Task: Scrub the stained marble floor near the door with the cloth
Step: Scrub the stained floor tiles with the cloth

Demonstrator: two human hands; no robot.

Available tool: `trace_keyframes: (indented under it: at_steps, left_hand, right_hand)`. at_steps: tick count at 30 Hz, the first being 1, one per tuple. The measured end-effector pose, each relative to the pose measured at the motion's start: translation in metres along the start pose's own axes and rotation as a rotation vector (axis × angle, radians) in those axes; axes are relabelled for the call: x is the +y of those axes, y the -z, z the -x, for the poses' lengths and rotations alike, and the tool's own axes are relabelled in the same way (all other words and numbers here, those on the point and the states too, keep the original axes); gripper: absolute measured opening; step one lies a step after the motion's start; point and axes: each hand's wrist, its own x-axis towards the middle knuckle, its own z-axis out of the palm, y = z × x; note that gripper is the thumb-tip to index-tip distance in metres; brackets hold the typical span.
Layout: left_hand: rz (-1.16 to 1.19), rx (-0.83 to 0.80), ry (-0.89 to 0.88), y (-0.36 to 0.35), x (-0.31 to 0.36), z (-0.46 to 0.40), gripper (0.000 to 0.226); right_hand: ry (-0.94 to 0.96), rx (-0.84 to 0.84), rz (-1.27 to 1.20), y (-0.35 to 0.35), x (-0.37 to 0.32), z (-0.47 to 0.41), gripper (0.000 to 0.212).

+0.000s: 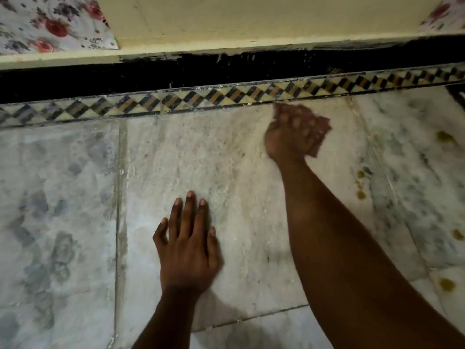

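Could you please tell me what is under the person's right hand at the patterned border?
The right hand grips a crumpled brownish cloth against the pale marble floor. Fingers cover most of the cloth; the marble beneath it is hidden.

- Left hand [187, 244]: palm down, flat on the floor [226, 172], back of the hand facing up. Fingers straight and slightly spread, pointing away from the body; thumb out to the side. Holds nothing.
- Left forearm: bare, enters from the bottom edge, runs up to the wrist in line with the hand.
- Right hand [292, 137]: stretched forward, well ahead of the left hand. Fingers curled, gripping a reddish-brown cloth [320, 129]; knuckles up. Outline blurred.
- Right forearm: bare, enters from the lower right corner, extends diagonally up and leftward to the wrist.
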Motion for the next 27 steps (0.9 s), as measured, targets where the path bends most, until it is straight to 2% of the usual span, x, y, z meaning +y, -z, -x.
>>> trace_keyframes:
  at_steps: [4,6,8,10,12,14,16,18,20,22,24,27]
  left_hand:
    - [0.005,0.000,0.007,0.002,0.002,0.000,0.064]
    - [0.016,-0.015,0.009,0.003,0.003,0.000,0.064]
    - [0.018,-0.013,0.009,0.003,0.002,0.000,0.064]
    - [0.014,-0.013,0.004,0.004,0.001,0.000,0.065]
    - [0.026,-0.022,0.006,0.003,0.002,0.001,0.065]
    - [0.027,-0.023,0.008,0.002,0.002,0.001,0.064]
    - [0.021,-0.012,0.004,0.001,0.001,0.001,0.064]
    - [0.016,-0.012,0.003,0.002,0.001,-0.001,0.064]
    - [0.022,-0.023,0.012,0.003,0.001,0.000,0.064]
    - [0.020,-0.022,0.001,0.004,0.002,0.000,0.064]
    - [0.014,-0.021,-0.006,0.003,-0.001,-0.002,0.064]
    - [0.017,-0.030,-0.004,0.003,0.000,0.000,0.064]
  right_hand:
    - [0.403,-0.026,0.108,-0.015,0.016,0.047,0.057]
    - [0.478,0.048,0.136,-0.020,0.053,0.088,0.055]
    - [0.383,0.135,0.137,-0.015,0.094,0.112,0.054]
    - [0.166,0.175,0.131,-0.009,0.114,0.099,0.055]
    - [-0.111,0.146,0.057,0.000,0.100,0.067,0.058]
    - [-0.246,0.083,-0.061,0.004,0.069,0.033,0.062]
    - [-0.156,0.008,-0.048,0.000,0.045,0.020,0.062]
    - [0.071,-0.044,0.033,-0.003,0.044,0.036,0.060]
    - [0.262,-0.041,0.088,-0.006,0.066,0.077,0.058]
    - [0.301,0.010,0.098,-0.007,0.107,0.116,0.058]
    - [0.152,0.120,0.089,-0.008,0.144,0.134,0.056]
    - [-0.280,0.322,0.045,0.001,0.154,0.108,0.051]
